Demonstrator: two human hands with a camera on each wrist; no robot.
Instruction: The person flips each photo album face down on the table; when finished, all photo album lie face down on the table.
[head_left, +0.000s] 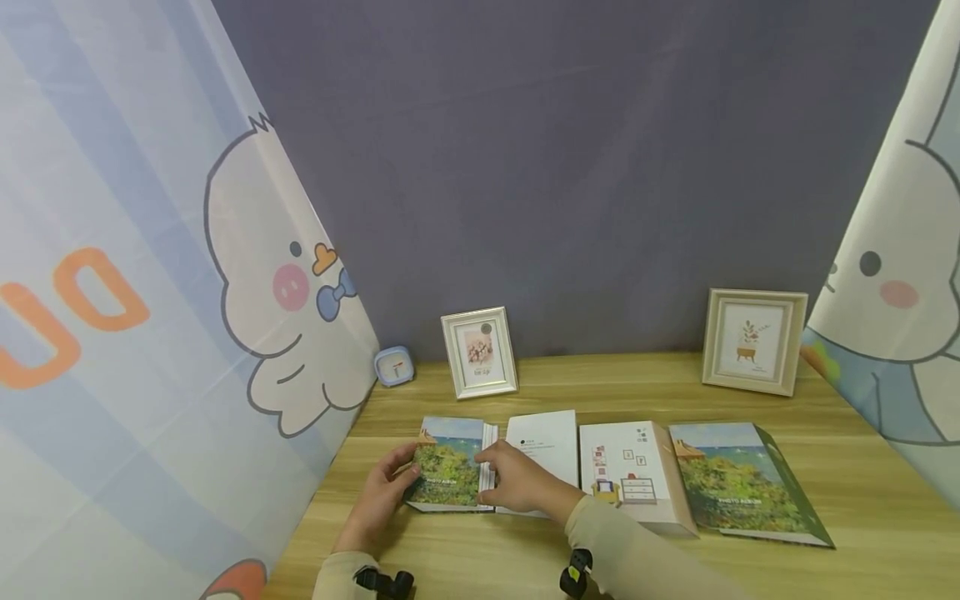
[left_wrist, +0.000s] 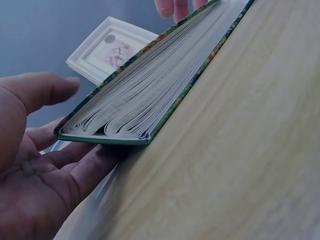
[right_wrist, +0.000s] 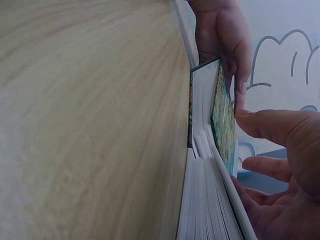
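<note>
A photo album (head_left: 450, 467) with a painted seaside garden on its cover lies at the left end of a row of books. My left hand (head_left: 386, 492) is at its left side; in the left wrist view the fingers (left_wrist: 82, 165) touch the green spine and the thumb stands apart from it. Over the album's right edge reaches my right hand (head_left: 517, 479), thumb and forefinger spread at the page edge. The right wrist view shows the thumb (right_wrist: 260, 122) by the painted cover. A white book (head_left: 543, 450) lies right beside the album, partly under my right hand.
Further right lie a white book with a furniture drawing (head_left: 618, 467) and a second photo album (head_left: 738, 483). Behind the row stand a small picture frame (head_left: 480, 354), a larger frame (head_left: 753, 342) and a blue clock (head_left: 393, 367). A grey curtain (head_left: 570, 183) backs the wooden table (head_left: 607, 383).
</note>
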